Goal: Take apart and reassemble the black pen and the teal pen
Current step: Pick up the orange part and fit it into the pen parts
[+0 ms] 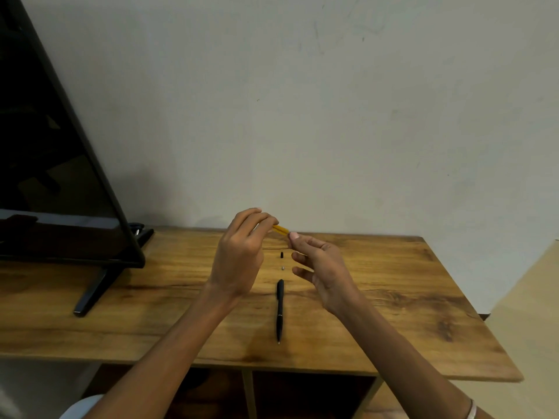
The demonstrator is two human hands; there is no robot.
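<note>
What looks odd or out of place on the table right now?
The part held between the left hand and right hand is yellow, not teal or black. Two tiny loose bits, one black and one pale, lie beyond the black pen.

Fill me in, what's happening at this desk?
A person holds a thin yellow piece up between both hands: the left hand pinches one end, the right hand meets the other with thumb and fingertip. On the wooden table below lie a black pen, a small black part and a tiny silvery part. No teal pen shows.
</note>
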